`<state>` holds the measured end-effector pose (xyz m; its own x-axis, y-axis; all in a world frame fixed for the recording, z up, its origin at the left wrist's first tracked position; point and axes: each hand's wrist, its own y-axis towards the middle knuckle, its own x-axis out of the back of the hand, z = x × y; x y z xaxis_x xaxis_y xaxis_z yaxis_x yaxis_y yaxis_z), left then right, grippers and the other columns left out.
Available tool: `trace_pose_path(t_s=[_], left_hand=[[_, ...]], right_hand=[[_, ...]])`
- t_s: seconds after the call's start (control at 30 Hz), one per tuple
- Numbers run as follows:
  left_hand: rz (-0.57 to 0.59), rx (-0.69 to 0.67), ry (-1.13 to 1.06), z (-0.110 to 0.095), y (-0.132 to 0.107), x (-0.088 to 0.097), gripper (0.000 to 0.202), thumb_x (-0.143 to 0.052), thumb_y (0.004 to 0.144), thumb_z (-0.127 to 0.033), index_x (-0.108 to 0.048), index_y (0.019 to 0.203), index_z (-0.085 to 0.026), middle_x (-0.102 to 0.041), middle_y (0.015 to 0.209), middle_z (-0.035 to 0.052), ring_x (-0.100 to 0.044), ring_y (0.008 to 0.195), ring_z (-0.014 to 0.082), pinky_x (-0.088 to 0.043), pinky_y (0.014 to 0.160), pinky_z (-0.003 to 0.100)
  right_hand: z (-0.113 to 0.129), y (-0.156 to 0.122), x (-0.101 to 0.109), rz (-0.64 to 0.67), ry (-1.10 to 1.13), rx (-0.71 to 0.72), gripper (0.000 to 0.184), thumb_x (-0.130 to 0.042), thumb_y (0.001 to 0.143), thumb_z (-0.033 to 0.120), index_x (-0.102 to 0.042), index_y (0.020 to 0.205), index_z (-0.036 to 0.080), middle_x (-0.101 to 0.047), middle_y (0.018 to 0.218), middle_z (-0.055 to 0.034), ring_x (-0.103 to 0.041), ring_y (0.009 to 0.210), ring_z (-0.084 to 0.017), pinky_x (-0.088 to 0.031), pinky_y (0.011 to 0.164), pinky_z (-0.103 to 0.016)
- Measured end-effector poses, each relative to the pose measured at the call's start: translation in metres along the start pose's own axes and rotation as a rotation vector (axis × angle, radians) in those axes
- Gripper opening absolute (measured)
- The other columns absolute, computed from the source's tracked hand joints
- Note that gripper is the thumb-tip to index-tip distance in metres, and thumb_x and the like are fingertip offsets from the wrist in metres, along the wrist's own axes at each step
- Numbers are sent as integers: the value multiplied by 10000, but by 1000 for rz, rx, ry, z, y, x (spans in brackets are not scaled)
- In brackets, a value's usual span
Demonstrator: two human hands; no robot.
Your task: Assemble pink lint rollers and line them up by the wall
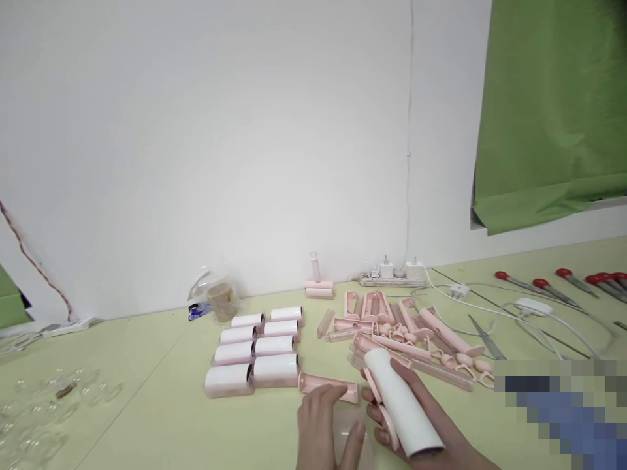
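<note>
My right hand (386,418) is wrapped around a white paper roll (404,408) and a pink plastic piece (385,411) pressed along the roll's left side. My left hand (326,424) has its fingers bent and its thumb apart. Between that thumb and the fingers shows a clear plastic piece (347,424); whether the hand touches it is hard to see. Just beyond my left fingertips lies a pink trough-shaped holder (326,384). Two rows of white rolls in clear covers (277,369) lie to the left of it.
Behind my right hand is a pile of pink holders and handles (392,336). A finished-looking pink roller (319,287) stands by the wall, near a power strip (392,279). Scissors (487,339), cables and red-topped tools (558,294) lie right; clear plastic parts (44,418) lie left.
</note>
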<state>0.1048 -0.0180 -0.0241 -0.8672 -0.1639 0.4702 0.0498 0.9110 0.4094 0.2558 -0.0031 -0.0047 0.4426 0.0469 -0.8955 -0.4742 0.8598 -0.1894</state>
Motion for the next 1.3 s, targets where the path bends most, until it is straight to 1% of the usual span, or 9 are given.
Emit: trace_pose_path(t_s=[0.13,0.27,0.43,0.6,0.7,0.8,0.9,1.17,1.3], left_hand=[[232,213,-525,-23,30,-9,412,-541,742,-405,-539,1094,-191,-585,1094,86,-537,959,212,-416,845,334],[87,293,-744,-15,39,-17,390,-620,674,-442,-636,937,-154,-652,965,102,-572,915,217,-434,807,293],[-117,331,-774,0,39,-9,403,-680,614,-435,-638,903,-157,-666,883,87,-584,772,186,-436,716,273],[155,423,-807,-7,33,-10,535,-521,690,-584,-658,948,-136,-664,916,103,-508,591,127,-381,528,221],[198,453,-753,-13,26,-13,584,-445,709,-633,-661,958,-151,-665,901,87,-463,545,103,-336,483,202],[200,444,-785,-15,20,-14,579,-413,726,-636,-637,1013,-186,-640,1002,80,-550,745,166,-409,602,229],[205,345,-907,-15,17,-14,540,-590,652,-557,-612,1053,-195,-622,1055,101,-541,955,237,-439,733,279],[235,349,-862,-17,17,-15,441,-640,651,-451,-638,1006,-190,-624,1051,105,-589,712,180,-469,590,251],[115,402,-1003,-18,23,-12,428,-591,709,-455,-617,1019,-161,-606,1067,112,-581,742,168,-472,619,235]], right_hand=[[-8,0,-7,-177,-52,79,300,-558,758,476,-569,849,190,-610,607,11,-580,551,-118,-449,521,-239],[-15,3,-3,-163,-132,74,363,-561,735,514,-556,912,197,-604,581,9,-560,486,-116,-424,441,-217],[-24,6,8,-1,-253,-56,382,-472,791,521,-572,866,160,-595,526,-2,-521,395,-91,-373,375,-179],[-33,10,21,113,-360,-137,474,-407,799,566,-588,817,129,-594,456,-12,-527,377,-84,-376,395,-160],[-35,12,27,112,-386,-166,525,-384,785,605,-603,780,128,-598,471,-11,-519,381,-83,-375,401,-167],[-36,13,30,97,-435,-226,651,-323,781,646,-609,602,89,-554,444,-19,-503,373,-74,-362,408,-169],[-36,14,30,70,-472,-248,697,-307,774,660,-574,472,91,-513,414,-21,-487,371,-71,-344,403,-167],[-27,2,7,-91,-505,-215,608,-352,802,596,-584,511,115,-524,439,-14,-474,394,-76,-351,419,-170],[-14,-11,-9,-124,-467,-91,414,-458,780,488,-625,635,138,-607,561,-29,-552,508,-118,-419,502,-202]])
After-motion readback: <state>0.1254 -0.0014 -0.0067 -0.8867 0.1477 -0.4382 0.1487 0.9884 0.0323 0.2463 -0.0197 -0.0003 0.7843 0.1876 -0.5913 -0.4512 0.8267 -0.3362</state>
